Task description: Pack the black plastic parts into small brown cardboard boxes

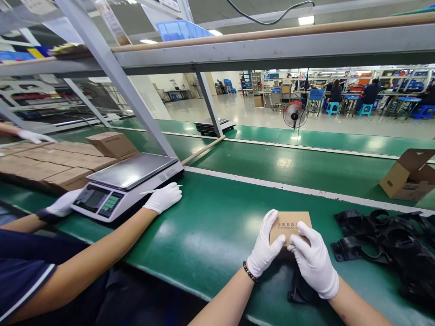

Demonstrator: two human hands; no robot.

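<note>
Both my hands wear white gloves and hold a small brown cardboard box [290, 223] with printed text, resting on the green belt [217, 226]. My left hand [266, 244] grips its left side with the thumb on top. My right hand [314, 261] is curled over its near right corner. A black plastic part [299, 290] lies under my wrists, at the belt's near edge.
A pile of black plastic parts [390, 244] lies to my right, with an open carton [409, 174] behind it. To my left a co-worker's gloved hands [163, 197] rest by a weighing scale [127, 183]. Closed brown boxes [50, 163] are stacked beyond. A shelf frame [210, 54] runs overhead.
</note>
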